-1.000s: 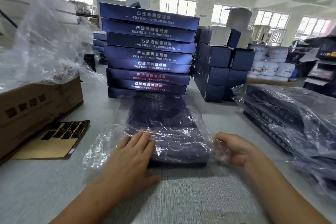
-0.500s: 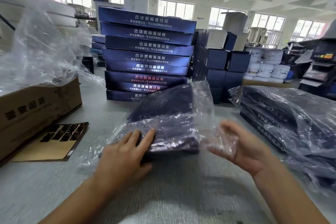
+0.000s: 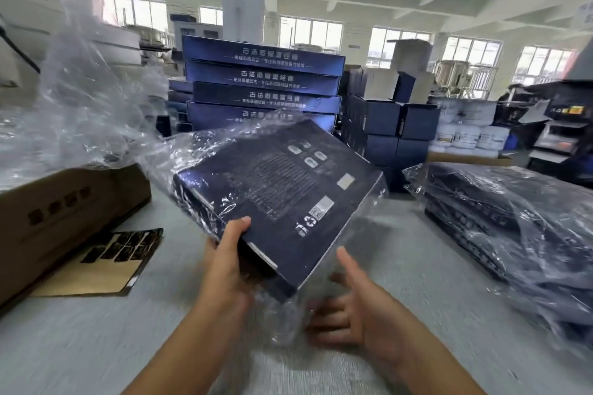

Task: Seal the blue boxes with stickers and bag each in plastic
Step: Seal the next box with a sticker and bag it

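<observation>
Left grip [image 3: 224, 266] clamps the near corner of the flat blue box [image 3: 288, 189], thumb on the printed face and fingers underneath, holding it tilted in the air over the middle of the grey counter [image 3: 96, 346], sheathed in a crinkly clear plastic bag [image 3: 179, 151]. Right grip [image 3: 349, 314] is released, palm turned inward and fingers straight, in the bag's loose film just below the box's lowest corner. Glossy bagged boxes [image 3: 513, 228] heap along the counter's right edge, and a brown cardboard carton [image 3: 64, 212] sits at its left.
</observation>
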